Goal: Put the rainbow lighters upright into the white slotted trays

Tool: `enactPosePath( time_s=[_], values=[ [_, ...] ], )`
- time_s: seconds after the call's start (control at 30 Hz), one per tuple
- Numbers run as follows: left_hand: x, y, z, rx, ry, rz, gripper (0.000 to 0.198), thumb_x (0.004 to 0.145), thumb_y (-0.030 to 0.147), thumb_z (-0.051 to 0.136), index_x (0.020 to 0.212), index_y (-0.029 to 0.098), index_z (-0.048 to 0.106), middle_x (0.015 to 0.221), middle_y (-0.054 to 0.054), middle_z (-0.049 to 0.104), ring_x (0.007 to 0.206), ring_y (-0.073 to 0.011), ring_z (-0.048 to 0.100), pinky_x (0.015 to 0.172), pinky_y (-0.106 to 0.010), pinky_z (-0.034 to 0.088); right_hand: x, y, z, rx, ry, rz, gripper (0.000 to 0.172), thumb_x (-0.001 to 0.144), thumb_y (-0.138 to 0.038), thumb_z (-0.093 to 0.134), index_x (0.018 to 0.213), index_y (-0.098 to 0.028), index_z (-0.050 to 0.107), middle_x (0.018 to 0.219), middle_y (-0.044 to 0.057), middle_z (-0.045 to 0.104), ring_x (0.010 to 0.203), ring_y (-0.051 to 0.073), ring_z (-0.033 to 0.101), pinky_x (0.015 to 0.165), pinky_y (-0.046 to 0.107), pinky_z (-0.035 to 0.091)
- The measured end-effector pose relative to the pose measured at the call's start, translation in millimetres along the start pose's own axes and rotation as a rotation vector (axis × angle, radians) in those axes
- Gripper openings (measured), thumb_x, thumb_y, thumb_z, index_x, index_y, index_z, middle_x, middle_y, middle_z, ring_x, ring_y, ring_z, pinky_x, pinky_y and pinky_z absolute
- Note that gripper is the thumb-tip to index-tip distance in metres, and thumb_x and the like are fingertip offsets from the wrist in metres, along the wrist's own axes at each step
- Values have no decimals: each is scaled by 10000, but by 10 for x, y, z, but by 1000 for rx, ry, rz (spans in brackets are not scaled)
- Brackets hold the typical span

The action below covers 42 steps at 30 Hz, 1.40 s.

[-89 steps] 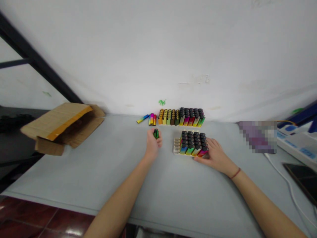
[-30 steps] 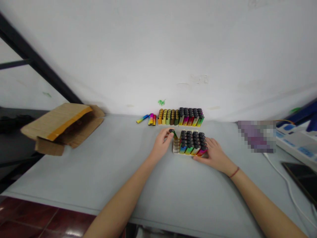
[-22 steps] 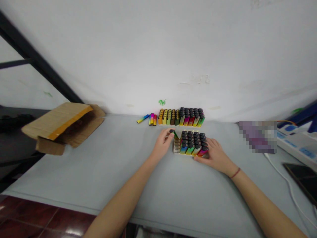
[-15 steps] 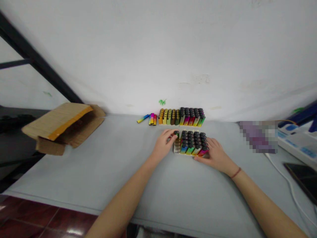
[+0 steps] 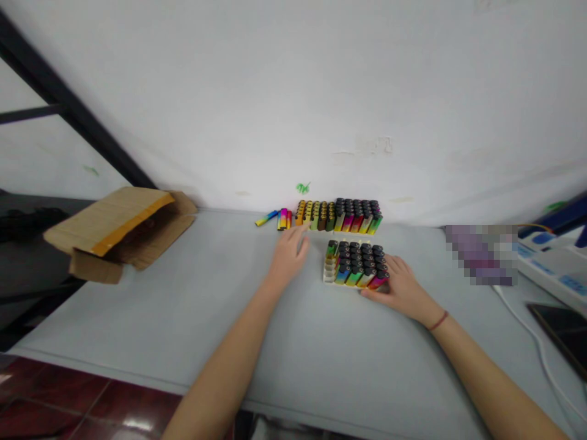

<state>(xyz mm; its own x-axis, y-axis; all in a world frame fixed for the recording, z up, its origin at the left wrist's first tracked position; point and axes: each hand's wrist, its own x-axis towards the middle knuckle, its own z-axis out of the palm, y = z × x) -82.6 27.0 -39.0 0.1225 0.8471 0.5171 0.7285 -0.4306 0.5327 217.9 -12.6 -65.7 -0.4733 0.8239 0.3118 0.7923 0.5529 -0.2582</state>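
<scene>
A white tray (image 5: 328, 278) holds several rows of upright lighters (image 5: 360, 263) with black tops. Its left column has a green lighter (image 5: 332, 247) at the back and bare slots in front. My right hand (image 5: 401, 287) is wrapped round the tray's right side, thumb along the front edge. My left hand (image 5: 290, 253) hovers left of the tray with fingers apart, nothing visible in it. Its fingertips reach toward the back group of lighters without black tops (image 5: 315, 215) and the loose colourful lighters (image 5: 283, 219) beside it.
More black-topped lighters (image 5: 358, 214) stand by the wall. An open cardboard box (image 5: 114, 223) lies at the left. On the right are a white power strip (image 5: 550, 263), a phone (image 5: 562, 333), a white cable (image 5: 536, 336) and a blurred purple item (image 5: 479, 253).
My left hand has let go of the green lighter in the tray's left column and moved left and away from me. My right hand stays on the tray.
</scene>
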Motion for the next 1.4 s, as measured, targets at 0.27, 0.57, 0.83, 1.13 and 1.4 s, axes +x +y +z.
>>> enactPosePath(
  time_s=[0.27, 0.57, 0.83, 1.13, 1.4],
  values=[
    [138, -550, -243, 517, -97, -499, 549, 991, 305, 290, 1501, 129, 391, 1596, -137, 342, 1493, -329, 258, 1159, -594, 270, 5, -18, -3, 7, 3, 11, 762, 823, -700, 569, 1329, -132, 514, 1301, 215, 588, 1206, 371, 518, 1046, 546, 385],
    [124, -410, -569, 623, -177, -581, 389, 938, 301, 400, 1102, 155, 721, 1139, -152, 729, 1052, -303, 678, 893, -404, 510, 0, -19, 6, 18, 8, 8, 772, 831, -709, 549, 1336, -126, 502, 1305, 215, 586, 1209, 373, 517, 1059, 575, 370],
    [53, -438, -585, 624, -195, -573, 447, 914, 348, 424, 1235, 123, 640, 1189, -169, 689, 1059, -289, 657, 877, -358, 503, -6, -3, 2, 20, 7, 7, 750, 833, -697, 561, 1346, -152, 506, 1320, 197, 581, 1220, 357, 511, 1070, 548, 362],
    [42, -372, -483, 579, -225, -550, 344, 894, 180, 446, 1197, 99, 588, 1119, -188, 681, 1051, -300, 654, 920, -394, 495, 7, -28, 0, 41, 9, 14, 771, 828, -703, 566, 1363, -153, 487, 1329, 209, 577, 1225, 376, 508, 1062, 589, 357],
    [158, -187, -331, -121, -41, -478, 187, 906, 266, 488, 1033, 162, 578, 920, -85, 649, 848, -199, 653, 759, -312, 522, 13, -36, -4, 26, 12, 19, 768, 823, -706, 565, 1355, -157, 497, 1315, 205, 586, 1220, 375, 518, 1050, 583, 373]
  ],
)
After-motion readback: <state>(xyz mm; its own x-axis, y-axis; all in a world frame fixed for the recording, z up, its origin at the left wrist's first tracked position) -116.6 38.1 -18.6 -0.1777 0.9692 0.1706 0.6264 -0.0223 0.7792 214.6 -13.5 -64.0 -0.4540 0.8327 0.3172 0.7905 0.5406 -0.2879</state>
